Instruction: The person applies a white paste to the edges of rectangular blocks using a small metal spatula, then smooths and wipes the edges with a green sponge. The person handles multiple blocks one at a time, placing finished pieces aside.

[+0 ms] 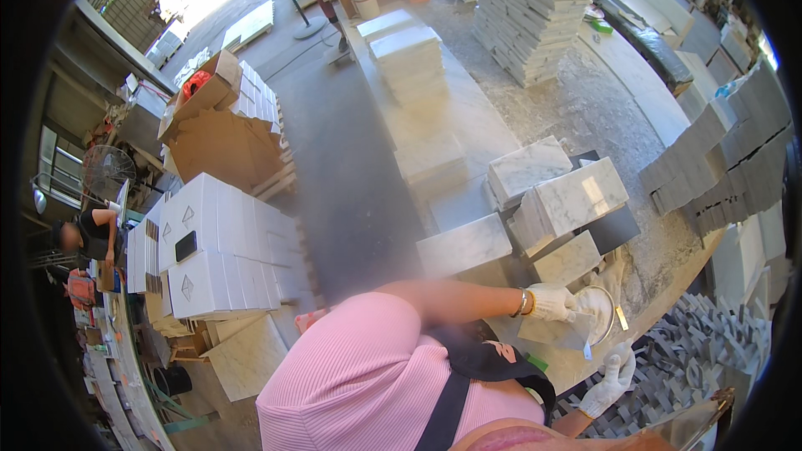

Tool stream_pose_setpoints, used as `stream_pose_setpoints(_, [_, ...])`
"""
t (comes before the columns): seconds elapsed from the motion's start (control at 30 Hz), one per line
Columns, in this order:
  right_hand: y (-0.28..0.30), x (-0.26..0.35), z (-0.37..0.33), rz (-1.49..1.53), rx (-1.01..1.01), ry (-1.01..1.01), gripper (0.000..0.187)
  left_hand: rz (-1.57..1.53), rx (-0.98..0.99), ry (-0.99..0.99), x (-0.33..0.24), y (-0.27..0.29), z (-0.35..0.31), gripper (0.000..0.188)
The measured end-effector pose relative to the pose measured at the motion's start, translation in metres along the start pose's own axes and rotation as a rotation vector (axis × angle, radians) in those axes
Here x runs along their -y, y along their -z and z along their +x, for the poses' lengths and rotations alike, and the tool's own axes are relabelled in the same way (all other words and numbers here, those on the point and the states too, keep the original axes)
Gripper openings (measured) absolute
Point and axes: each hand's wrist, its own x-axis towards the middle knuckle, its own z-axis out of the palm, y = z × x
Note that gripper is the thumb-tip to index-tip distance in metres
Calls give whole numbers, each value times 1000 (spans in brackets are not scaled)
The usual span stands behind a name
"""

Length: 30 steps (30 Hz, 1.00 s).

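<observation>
Pressing my gloved left hand (551, 302) closed on a marble tile (553, 330), white bowl (598, 311) at 3 o'clock, my right hand (610, 382) hanging open at 5 o'clock.

Bright daylight, blurred centre patch, dark fisheye rim

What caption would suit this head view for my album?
Gloved left hand and right hand work at a white bowl beside marble tiles.
</observation>
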Motion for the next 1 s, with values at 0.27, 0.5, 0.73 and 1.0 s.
stream_pose_setpoints(0.27, [-4, 5, -1, 3, -6, -16, 51, 8, 10, 16, -8, 4, -4, 32])
stream_pose_setpoints(0.5, [-19, 25, -2, 44, -84, -104, 40, -107, 31, 26, -11, 13, -13, 34])
stream_pose_setpoints(0.73, [-14, 37, -4, -4, 5, -77, 34, -95, 97, 56, -30, 19, -18, 39])
stream_pose_setpoints(1.0, [-12, 42, -3, 67, 89, -192, 34, 71, 120, 148, -59, 23, -21, 35])
